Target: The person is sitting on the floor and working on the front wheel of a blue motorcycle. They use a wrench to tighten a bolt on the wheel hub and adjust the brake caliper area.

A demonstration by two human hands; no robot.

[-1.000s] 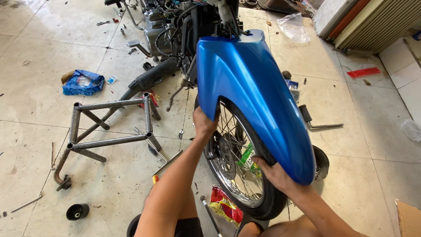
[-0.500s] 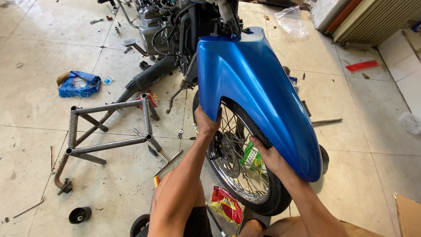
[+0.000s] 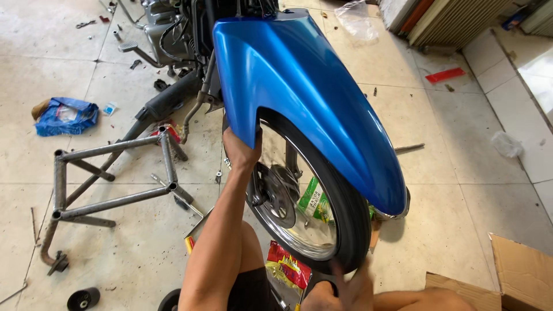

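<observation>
- Down at the bottom edge, the right hand (image 3: 345, 288) has dropped away from the fender's underside, where it was half a second ago, and now lies with spread fingers against the lowest part of the black tyre (image 3: 351, 230); whether it grips or only rests there I cannot tell, since the frame cuts it off.
- Just beside it, a red and yellow packet (image 3: 288, 268) lies on the floor near the person's knee, as before.
- Up the left forearm, the left hand (image 3: 241, 151) has stayed put, fingers curled round the lower left edge of the blue fender (image 3: 311, 98), grasping it.
- That fender sits over the spoked wheel (image 3: 288, 201), covering the top and rear of the tyre, its tail reaching down to the right; a green packet (image 3: 314, 201) shows through the spokes.
- With only one hand now on the fender and the other at the tyre, my guess is the fitting has shifted from positioning the shell with both hands to steadying or turning the wheel beneath it.
- Compared with the earlier frames, the head has come closer and lower: the fender fills far more of the view.
- To the left, the grey tube-steel stand (image 3: 109, 173) lies on the tiles, unmoved.
- Farther off, a blue bag (image 3: 66, 115) sits at the left, the engine (image 3: 167, 34) at the top, and a red strip (image 3: 444, 75) near the far wall.
</observation>
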